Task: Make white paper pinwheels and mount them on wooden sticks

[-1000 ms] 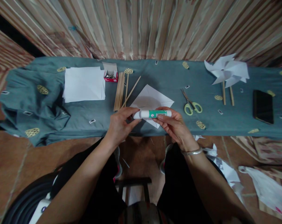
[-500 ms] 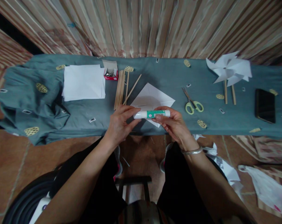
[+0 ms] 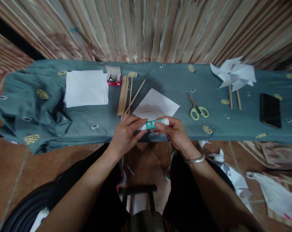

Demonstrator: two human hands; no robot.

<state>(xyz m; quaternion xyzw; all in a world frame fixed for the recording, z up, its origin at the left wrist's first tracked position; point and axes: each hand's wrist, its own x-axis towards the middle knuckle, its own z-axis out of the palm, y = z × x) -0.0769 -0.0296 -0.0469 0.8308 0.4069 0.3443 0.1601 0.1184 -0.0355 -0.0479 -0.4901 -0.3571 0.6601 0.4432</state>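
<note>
Right now the glue stick [image 3: 153, 124] is held sideways just above the near edge of the surface [image 3: 174, 80], gripped at both ends: left hand [image 3: 125, 135] pinching the white cap end, right hand [image 3: 173, 131] wrapped on the green-labelled body. Cap looks on; can't tell if it's loosened. Risk: a hard tug could send the cap or the stick over the edge to the floor, since both hands sit past the rim. Folded white paper [image 3: 155, 104] lies just beyond the hands, so an exposed glue tip could smear it. Wooden sticks [image 3: 124, 95] nearby could get nudged by the left hand. Scissors [image 3: 197, 108] sit well apart.
</note>
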